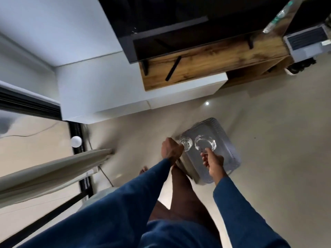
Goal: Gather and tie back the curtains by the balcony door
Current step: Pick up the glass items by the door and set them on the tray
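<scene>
1. At the left side of the floor, just beside the black frame of the balcony door [78,129], hangs the curtain [53,169]. It is pale cloth, already lying in long loose folds, with its hem at the floor and well apart from both hands.
2. It should handle as soft and light, limp rather than stiff. It will likely slump out of a loose hold, so the best grip is probably round the whole bundle of folds about midway up, with the tie passed behind it. No tie-back shows in this view.
3. Neither hand is free for that yet:
   - The left hand [172,148] has its fingers curled round a small glass [186,144] at the near left corner of a low grey stand [231,151].
   - The right hand [214,162] pinches the near rim of a glass dish [205,143] between thumb and fingertips, toward the stand's middle.
   - Whether either piece rests on the stand or is held above it, I cannot tell.
4. Both glass pieces are fragile and smooth — they should be set down flat before the person turns to the cloth.
5. Counted: one curtain panel in view, two glass pieces, one stand and two hands.
</scene>
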